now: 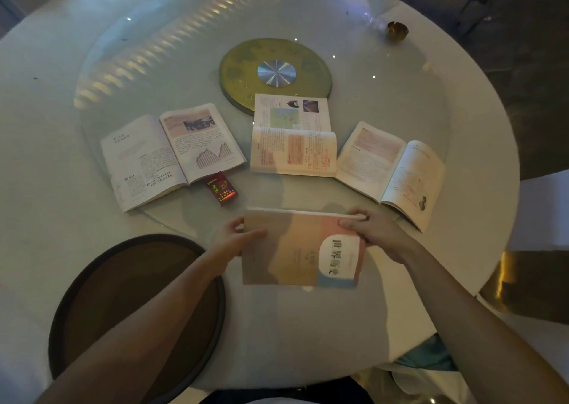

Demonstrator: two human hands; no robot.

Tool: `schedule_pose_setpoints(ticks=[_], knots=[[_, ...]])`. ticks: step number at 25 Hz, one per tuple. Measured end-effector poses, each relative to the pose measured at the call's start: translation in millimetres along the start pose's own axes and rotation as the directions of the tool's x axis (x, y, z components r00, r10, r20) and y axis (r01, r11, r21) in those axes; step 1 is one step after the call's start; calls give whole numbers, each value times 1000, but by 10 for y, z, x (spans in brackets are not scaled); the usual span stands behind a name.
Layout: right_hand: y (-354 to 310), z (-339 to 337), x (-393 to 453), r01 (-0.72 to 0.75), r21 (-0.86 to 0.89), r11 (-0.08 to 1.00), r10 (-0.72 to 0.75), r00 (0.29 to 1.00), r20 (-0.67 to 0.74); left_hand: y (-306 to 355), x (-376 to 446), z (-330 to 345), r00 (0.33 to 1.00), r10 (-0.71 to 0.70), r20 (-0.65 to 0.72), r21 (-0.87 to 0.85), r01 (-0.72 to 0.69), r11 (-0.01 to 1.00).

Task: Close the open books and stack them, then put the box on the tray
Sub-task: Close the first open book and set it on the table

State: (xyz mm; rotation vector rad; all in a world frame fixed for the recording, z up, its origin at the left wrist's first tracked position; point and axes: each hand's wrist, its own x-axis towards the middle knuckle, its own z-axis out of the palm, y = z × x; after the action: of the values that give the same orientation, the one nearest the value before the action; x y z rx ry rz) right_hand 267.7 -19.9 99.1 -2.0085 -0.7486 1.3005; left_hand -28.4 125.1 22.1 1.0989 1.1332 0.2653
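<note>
- Books first: one closed book (303, 249) sits near the front edge of the desk (46, 126), cover up, both hands pinching it at its sides, probably squaring it as the base of the stack.
- Left hand (235, 234) grip: fingers curled onto the left edge. Right hand (374, 231) grip: thumb on top, fingers clamped over the far right corner.
- Three open books are further out: left one (172, 154), middle one (292, 135), right one (391, 172).
- Red box (222, 189) lies just beside the left one, well apart from the dark round tray (64, 305) at front left.
</note>
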Motion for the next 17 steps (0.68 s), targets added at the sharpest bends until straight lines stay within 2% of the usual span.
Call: schedule_pose_setpoints(ticks=[2, 4, 8, 10, 12, 14, 16, 17], knots=[[-23, -33, 179, 4, 90, 996, 11, 987, -162, -145, -41, 8, 996, -89, 19, -134, 91, 987], [-40, -4, 319, 7, 135, 991, 23, 976, -215, -253, -110, 76, 991, -132, 13, -283, 130, 950], [55, 87, 426, -64, 11, 998, 64, 960, -272, -423, -247, 330, 975, -213, -64, -547, 144, 825], [238, 185, 392, -156, -6, 988, 148, 946, -289, -535, -276, 434, 958, -264, -110, -638, 136, 758], [434, 319, 344, -230, 52, 972, 236, 950, -205, -628, -299, 557, 945, -301, -130, -739, 110, 664], [505, 456, 274, -315, 107, 943, 319, 947, -23, -693, -323, 726, 931, -343, -128, -817, 97, 568], [515, 573, 239, -353, 83, 932, 342, 932, 116, -768, -360, 872, 923, -368, -111, -844, 108, 525], [535, 615, 256, -337, 52, 940, 329, 935, 131, -804, -372, 921, 919, -379, -110, -838, 119, 532]])
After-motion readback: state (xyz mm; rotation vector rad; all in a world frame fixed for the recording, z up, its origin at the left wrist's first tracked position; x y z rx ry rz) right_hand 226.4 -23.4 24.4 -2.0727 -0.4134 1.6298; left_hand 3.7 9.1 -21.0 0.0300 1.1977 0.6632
